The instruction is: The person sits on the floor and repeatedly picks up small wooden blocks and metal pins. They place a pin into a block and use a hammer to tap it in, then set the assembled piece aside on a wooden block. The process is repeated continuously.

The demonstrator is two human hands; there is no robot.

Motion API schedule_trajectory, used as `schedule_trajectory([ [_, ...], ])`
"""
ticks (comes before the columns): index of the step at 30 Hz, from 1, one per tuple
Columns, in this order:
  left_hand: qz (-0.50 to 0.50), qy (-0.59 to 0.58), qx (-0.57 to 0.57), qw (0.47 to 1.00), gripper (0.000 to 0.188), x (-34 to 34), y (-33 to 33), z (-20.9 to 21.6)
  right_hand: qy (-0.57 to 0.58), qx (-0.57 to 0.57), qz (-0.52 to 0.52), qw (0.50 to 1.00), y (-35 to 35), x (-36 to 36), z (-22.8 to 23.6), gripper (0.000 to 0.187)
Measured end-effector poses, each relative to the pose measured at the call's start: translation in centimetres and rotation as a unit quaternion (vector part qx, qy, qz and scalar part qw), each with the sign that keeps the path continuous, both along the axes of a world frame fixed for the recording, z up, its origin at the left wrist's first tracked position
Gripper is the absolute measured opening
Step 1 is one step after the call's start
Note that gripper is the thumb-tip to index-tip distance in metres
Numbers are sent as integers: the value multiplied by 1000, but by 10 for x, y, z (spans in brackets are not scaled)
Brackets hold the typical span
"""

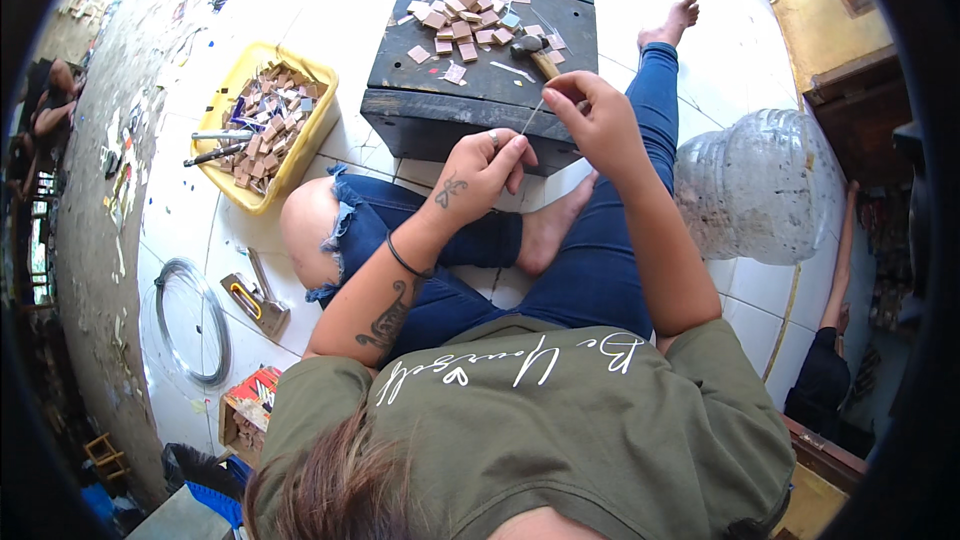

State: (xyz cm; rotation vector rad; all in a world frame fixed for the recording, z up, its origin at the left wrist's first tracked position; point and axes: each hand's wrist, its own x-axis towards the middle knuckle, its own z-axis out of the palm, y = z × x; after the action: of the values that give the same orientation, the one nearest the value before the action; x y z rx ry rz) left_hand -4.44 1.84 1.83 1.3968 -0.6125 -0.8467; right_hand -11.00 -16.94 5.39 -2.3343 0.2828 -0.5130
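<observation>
My left hand (pixel 482 170) is closed in a pinch on a thin, pale length of wire (pixel 533 118). My right hand (pixel 597 118) pinches the wire's other end between thumb and fingertips, so it runs slanting in the gap between both hands. Just beyond them stands a black wooden block (pixel 400 90), with a heap of small square wooden pieces (pixel 465 25) on its top. A hammer (pixel 535 52) lies near the block's right side, its handle partly behind my right hand. Thin strips and scraps are scattered around the heap.
Left of the block, a yellow basin (pixel 322 75) holds more square pieces and metal-handled tools. On the tiled floor lie a wire coil (pixel 222 330) and a staple gun (pixel 258 306). Nearer me sits a red box (pixel 258 390). A large clear plastic bottle (pixel 755 190) stands right.
</observation>
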Motion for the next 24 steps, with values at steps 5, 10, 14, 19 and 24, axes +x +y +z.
schedule_trajectory([
  [5,126,82,8,989,33,-10,2,-23,128,-227,-106,960,1,-43,-23,52],
  [10,179,57,5,982,34,-8,-13,-39,91,-75,-50,992,1,-60,-32,44],
  [14,201,39,7,979,34,-9,-19,-46,83,70,-5,994,15,-86,-24,40],
  [19,214,52,-1,976,34,-11,-21,-50,114,59,9,992,33,-117,-4,50],
  [24,218,27,27,975,36,-11,-21,-47,36,-67,30,997,42,-117,6,56],
])
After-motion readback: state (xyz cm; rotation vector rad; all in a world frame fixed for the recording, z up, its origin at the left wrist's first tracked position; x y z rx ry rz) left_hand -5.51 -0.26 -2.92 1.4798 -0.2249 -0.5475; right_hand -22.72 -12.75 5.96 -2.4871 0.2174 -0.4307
